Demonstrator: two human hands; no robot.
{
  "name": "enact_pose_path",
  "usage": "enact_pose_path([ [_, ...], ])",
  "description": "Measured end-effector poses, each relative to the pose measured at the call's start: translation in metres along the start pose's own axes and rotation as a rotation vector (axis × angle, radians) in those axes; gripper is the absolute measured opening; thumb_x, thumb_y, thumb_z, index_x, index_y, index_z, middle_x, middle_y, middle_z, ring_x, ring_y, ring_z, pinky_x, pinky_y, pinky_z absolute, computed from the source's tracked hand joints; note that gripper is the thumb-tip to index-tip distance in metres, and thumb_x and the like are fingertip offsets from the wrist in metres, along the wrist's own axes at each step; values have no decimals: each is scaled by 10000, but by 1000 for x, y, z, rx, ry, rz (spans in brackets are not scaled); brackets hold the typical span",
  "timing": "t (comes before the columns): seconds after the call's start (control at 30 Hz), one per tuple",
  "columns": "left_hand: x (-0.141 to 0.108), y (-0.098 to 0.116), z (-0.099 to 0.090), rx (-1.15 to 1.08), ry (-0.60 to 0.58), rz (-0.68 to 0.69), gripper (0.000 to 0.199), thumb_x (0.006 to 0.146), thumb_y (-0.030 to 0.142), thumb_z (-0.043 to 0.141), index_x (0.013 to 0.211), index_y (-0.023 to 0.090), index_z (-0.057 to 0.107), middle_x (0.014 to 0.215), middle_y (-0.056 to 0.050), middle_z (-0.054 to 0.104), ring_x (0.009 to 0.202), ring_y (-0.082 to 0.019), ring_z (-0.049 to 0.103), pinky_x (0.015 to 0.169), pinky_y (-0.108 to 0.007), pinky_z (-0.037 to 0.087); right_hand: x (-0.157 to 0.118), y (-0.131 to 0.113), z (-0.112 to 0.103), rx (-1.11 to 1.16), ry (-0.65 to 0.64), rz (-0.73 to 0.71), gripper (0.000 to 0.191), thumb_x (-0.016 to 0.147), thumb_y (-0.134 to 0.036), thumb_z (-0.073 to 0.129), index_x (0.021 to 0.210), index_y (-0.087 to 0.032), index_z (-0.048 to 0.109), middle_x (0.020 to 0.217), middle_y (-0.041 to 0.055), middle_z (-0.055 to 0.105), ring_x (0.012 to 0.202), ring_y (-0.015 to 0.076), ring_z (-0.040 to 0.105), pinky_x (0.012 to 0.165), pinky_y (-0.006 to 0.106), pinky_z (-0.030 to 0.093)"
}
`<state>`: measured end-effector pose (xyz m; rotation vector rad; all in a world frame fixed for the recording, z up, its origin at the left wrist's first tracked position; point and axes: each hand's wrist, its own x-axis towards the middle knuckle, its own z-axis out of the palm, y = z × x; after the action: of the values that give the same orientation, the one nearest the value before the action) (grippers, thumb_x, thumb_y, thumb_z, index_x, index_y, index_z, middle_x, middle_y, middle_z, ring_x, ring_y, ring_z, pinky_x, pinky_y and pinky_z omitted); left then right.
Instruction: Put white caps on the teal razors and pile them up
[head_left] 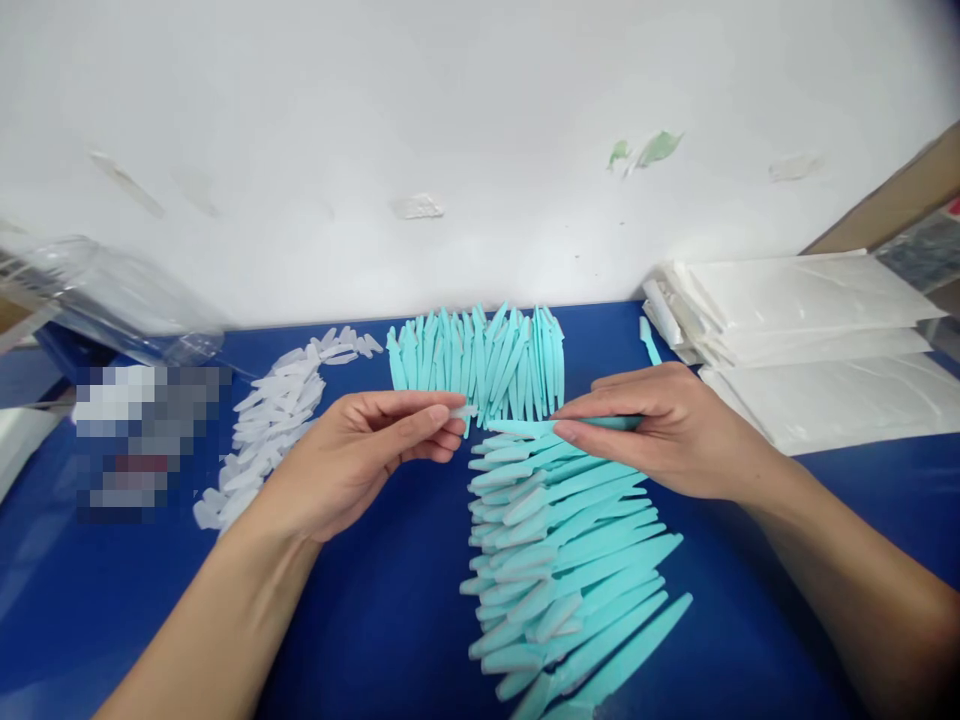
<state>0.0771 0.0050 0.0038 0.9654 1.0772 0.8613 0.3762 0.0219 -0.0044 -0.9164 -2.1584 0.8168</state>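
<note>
Nearest you on the blue worktop (390, 620), the long row of capped turquoise razors (525, 560) lies with its caps pointing left. At that row's far end, your right hand (660, 430) has its grip closed on one turquoise razor (521, 427), held roughly level. Just left of there, your left hand (375, 440) pinches a translucent cap (465, 411) between thumb and fingers, near the held razor's tip but apart from it. Well left of the row is your pile of loose caps (274, 410); beyond it stands your bunch of upright-pointing razors (480, 350), flat against the worktop. Farther right are a lone razor (649, 342) and stacked white packets (810, 300).
</note>
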Motion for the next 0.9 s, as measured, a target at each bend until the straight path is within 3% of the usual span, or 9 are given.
enact_pose_path([
  [0.2,-3,-6,-1,259,-51,139,211,927,365,851,1120,285,883,946,-35,860,890,-150,787,870,-220,638,0,-1,-1,7,-25,28,198,1007,-353,744,935,-207,857,668,-25,708,555,84,540,515,250,407],
  [0.6,-11,-3,17,439,-87,110,220,963,415,792,1112,273,870,984,-23,850,942,-200,781,832,-254,613,-1,-3,-2,30,-102,62,191,1010,-359,735,900,-230,822,688,-19,698,573,111,560,527,281,401],
  [0.67,-13,-6,23,455,-111,86,257,971,439,775,1136,262,860,970,-32,844,930,-212,776,808,-269,606,1,-4,0,11,-128,30,293,1037,-366,695,793,-216,758,625,-32,604,549,106,495,519,288,359],
  [0.77,-15,-10,30,439,-145,33,298,990,471,741,1171,255,835,946,-36,831,914,-214,767,784,-277,597,3,-5,4,-37,-134,-31,513,1075,-349,628,598,-198,515,565,-57,370,520,94,353,515,305,272],
  [0.9,-16,-9,31,512,-154,98,301,990,454,746,1219,271,814,974,-23,814,874,-186,735,746,-257,571,5,-3,5,-57,-122,-22,550,1070,-341,634,606,-199,375,591,-64,306,533,88,300,526,305,240],
])
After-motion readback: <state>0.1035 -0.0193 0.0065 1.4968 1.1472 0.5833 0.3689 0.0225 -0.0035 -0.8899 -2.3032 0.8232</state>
